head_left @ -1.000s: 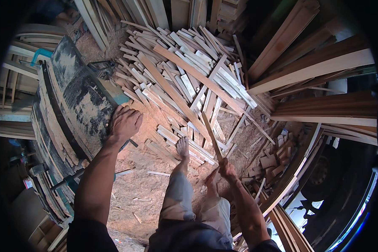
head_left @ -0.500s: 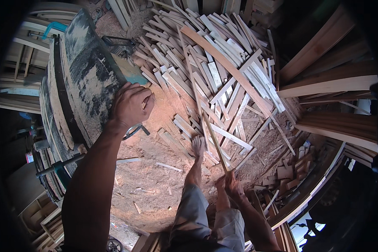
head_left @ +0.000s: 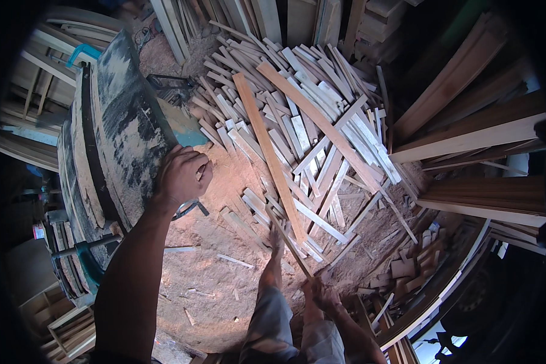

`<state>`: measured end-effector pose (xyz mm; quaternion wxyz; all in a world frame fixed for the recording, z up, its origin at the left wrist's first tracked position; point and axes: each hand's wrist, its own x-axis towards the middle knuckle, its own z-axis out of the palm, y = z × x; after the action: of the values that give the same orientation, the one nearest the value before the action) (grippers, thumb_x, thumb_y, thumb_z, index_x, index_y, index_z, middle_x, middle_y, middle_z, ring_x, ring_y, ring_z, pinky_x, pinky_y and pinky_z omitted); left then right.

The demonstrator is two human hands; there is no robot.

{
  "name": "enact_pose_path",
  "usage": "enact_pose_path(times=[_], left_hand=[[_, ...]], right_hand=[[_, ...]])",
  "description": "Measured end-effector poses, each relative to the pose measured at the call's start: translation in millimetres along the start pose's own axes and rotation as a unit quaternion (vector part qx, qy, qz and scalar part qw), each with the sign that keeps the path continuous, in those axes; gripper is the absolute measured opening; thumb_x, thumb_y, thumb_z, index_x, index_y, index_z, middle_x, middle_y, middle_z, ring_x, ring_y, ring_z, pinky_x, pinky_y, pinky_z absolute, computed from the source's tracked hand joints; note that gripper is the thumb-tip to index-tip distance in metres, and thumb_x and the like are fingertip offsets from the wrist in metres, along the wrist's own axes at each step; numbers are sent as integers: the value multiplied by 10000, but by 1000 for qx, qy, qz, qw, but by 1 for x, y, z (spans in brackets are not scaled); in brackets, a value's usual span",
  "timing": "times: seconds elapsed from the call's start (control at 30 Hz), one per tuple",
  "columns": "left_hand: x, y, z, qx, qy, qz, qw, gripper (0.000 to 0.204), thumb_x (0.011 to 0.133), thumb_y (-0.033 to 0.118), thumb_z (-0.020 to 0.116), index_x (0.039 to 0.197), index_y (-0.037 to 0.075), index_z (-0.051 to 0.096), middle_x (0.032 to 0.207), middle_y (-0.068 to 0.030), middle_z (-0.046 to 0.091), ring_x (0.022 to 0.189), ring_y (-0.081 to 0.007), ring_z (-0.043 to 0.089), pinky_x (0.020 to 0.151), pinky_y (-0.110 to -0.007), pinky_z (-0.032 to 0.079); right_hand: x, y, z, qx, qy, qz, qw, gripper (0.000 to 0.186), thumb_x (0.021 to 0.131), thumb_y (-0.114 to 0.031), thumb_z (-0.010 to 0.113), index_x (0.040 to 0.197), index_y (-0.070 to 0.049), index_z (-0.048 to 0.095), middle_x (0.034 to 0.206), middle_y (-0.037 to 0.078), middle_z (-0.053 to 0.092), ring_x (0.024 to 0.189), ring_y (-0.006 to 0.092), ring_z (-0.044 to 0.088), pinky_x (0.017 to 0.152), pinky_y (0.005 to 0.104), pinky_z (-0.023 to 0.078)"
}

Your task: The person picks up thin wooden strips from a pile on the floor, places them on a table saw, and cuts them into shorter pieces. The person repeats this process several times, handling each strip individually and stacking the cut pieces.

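Note:
My left hand point(head_left: 185, 173) is curled closed beside the right edge of a dark, sawdust-covered curved panel point(head_left: 124, 115). A small pale spot shows among its fingers; what they hold, if anything, I cannot make out. Low in the middle, my right hand point(head_left: 326, 294) grips the near end of a thin wooden strip point(head_left: 290, 242), which slants away toward my left foot point(head_left: 276, 239). Just beyond that strip, an orange-brown plank point(head_left: 266, 148) lies face up across a heap of wooden offcuts point(head_left: 297, 127). A second, longer brown plank point(head_left: 321, 124) crosses the heap to its right.
A teal clamp point(head_left: 91, 264) grips the curved layers at the left, and another teal clamp point(head_left: 85, 53) sits farther back. Long boards point(head_left: 479, 200) jut in from the right. Sawdust point(head_left: 212, 303) and scraps cover the floor, with short wood blocks point(head_left: 406, 267) at the lower right.
The orange-brown plank, seen edge-on before, now lies face up on the heap. My right hand and the strip have shifted left and nearer in view. My left hand remains by the panel.

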<state>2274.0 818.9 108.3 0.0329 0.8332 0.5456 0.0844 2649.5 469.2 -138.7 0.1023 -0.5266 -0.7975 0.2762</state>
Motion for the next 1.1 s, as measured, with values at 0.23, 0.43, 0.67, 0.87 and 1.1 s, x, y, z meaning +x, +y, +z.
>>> enact_pose_path(times=[0.23,0.43,0.67,0.87,1.1], left_hand=[[1,2,0,-6,-15,-11,1000,129,771,113,618,667,55,566,674,-74,603,709,-267,581,789,-384,457],[2,3,-1,-10,-20,-18,1000,126,772,115,623,680,50,566,676,-79,604,724,-276,587,795,-385,457],[1,1,1,-14,-3,20,1000,139,759,85,630,661,54,536,627,-78,562,657,-288,564,713,-396,448],[1,0,0,-6,3,6,1000,126,765,104,629,670,57,562,653,-72,592,674,-269,577,730,-388,454],[-1,0,0,13,-15,-11,1000,142,787,139,627,679,61,579,683,-63,617,704,-254,597,771,-375,461]], right_hand=[[74,0,-41,131,-75,241,959,420,948,-268,534,1322,-79,515,1035,252,653,883,444,635,750,537,506],[172,-14,-93,137,-10,236,962,427,976,-272,488,1366,-97,485,1141,265,618,994,457,601,876,522,467],[189,-8,-86,130,112,162,972,449,981,-283,472,1364,-50,472,1251,296,563,1073,491,566,905,529,464],[143,16,-59,262,-78,321,907,327,966,-160,487,1254,-4,500,919,200,702,751,302,693,568,395,524],[102,21,-54,330,-69,314,887,336,971,-239,497,1230,-25,498,776,119,701,601,226,653,548,372,495]])
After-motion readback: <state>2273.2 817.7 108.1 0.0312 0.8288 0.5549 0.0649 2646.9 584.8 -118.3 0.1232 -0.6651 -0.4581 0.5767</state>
